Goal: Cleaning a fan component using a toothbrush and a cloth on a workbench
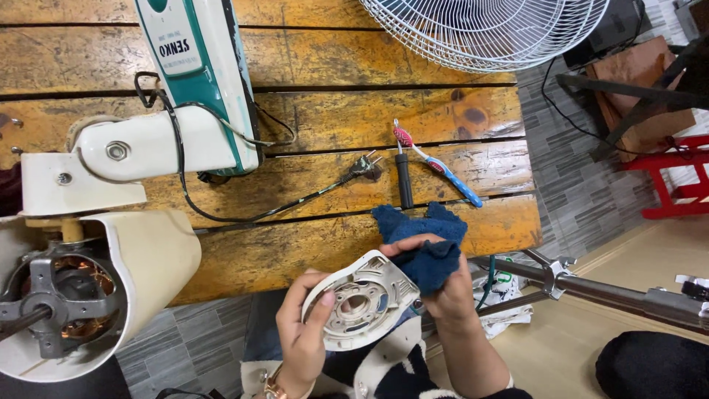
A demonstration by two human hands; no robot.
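Left hand [303, 332] is clamped on the rim of a round white plastic cover [362, 299], thumb lying across its face, holding it tilted up just off the near edge of the wooden surface [310, 251]. Right hand [443, 292] is closed on a dark blue cloth [428, 247], bunched against the cover's upper right edge.

Going by size: the fan body [81, 295] lies at the left with its motor windings open to view, the teal and white base [199, 66] lies above it, and a white wire grille [487, 29] sits at the far edge. A black cord [221, 214] runs across the planks to a plug [364, 168] — beside it lie a black-handled tool [404, 181] and a blue and white toothbrush [443, 168].

The cover looks light, stiff and thin-walled, probably a little brittle at its ribs — best gripped at the outer rim, as now. The cloth is soft and bunches easily.
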